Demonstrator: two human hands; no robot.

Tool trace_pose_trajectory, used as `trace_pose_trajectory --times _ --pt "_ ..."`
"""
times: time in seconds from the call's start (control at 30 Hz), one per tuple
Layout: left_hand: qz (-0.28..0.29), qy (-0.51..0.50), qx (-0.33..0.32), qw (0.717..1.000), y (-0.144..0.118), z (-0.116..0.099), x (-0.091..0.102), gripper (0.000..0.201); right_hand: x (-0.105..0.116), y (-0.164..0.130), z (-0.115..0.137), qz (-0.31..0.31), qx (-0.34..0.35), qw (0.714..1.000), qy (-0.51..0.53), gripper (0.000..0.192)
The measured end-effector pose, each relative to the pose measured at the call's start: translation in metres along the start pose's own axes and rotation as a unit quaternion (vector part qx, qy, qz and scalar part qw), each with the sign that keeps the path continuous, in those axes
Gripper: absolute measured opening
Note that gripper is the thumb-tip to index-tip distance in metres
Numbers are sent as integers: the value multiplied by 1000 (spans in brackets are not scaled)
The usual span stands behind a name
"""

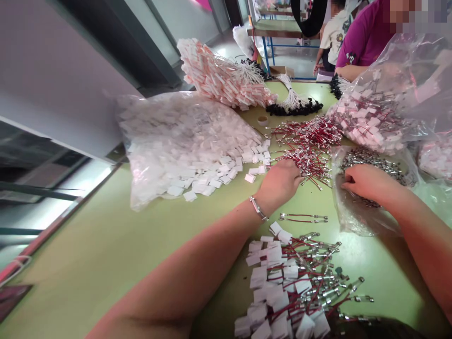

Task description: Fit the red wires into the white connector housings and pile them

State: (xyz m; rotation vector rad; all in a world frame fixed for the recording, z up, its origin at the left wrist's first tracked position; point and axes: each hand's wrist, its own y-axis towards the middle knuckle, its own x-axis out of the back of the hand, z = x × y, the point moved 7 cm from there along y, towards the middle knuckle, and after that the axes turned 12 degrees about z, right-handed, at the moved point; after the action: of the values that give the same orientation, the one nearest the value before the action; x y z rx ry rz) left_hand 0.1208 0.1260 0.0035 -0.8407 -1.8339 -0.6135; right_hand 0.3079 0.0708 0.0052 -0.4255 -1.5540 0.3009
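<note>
My left hand (281, 184) is at the near edge of a pile of red wires (310, 162) with metal terminals on their ends. Its fingers are curled together, and whatever they pinch is hidden. Over an open clear bag (342, 221) of small metal parts (374, 162) is my right hand (365, 181), thumb and fingers closed; I cannot make out anything between them. Two red wires (303, 217) lie side by side on the green table. Nearer me is a heap of white connector housings (277, 292) joined to red wires, with glass-and-metal fuse-like pieces (328, 296) at the other ends.
A large clear bag (183, 141) spills white housings (226, 172) at left. Behind it lie pinkish-white pieces (222, 77) and white cables with black ends (293, 101). Another filled bag (374, 113) stands at right, before a person in a purple shirt (363, 33).
</note>
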Motion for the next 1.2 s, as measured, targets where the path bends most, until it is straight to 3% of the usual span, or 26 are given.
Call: trace_pose_trajectory --times 0.1,0.2,0.3,0.37,0.6,0.77,0.9,1.0,1.07,1.2 --pt "-45 -89 -32 995 -7 2 12 19 0 0 7 -3 25 1000 -7 16" --pt "-64 -195 7 979 -12 9 20 16 7 -2 1 -11 47 999 6 16" --pt "-39 -295 66 953 -14 16 15 16 19 -3 -13 -54 35 998 27 19" --pt "-19 -344 73 936 -14 16 10 17 20 -1 -18 -67 24 997 18 18" --pt "36 -438 72 895 -15 12 -5 24 3 5 3 -82 23 993 -87 22" --pt "47 -503 78 859 -16 8 -10 24 6 1 9 -110 13 986 -128 29" --pt "41 -543 94 833 -16 9 -11 24 21 -12 10 -170 -13 985 -22 25" --pt "22 -560 77 824 -16 5 -6 20 25 -23 28 -169 87 972 142 16" --pt "15 -554 73 829 -17 2 -3 18 25 -29 40 -159 146 947 238 14" --pt "20 -504 77 860 -21 -7 0 15 24 -37 52 -199 187 904 328 15"
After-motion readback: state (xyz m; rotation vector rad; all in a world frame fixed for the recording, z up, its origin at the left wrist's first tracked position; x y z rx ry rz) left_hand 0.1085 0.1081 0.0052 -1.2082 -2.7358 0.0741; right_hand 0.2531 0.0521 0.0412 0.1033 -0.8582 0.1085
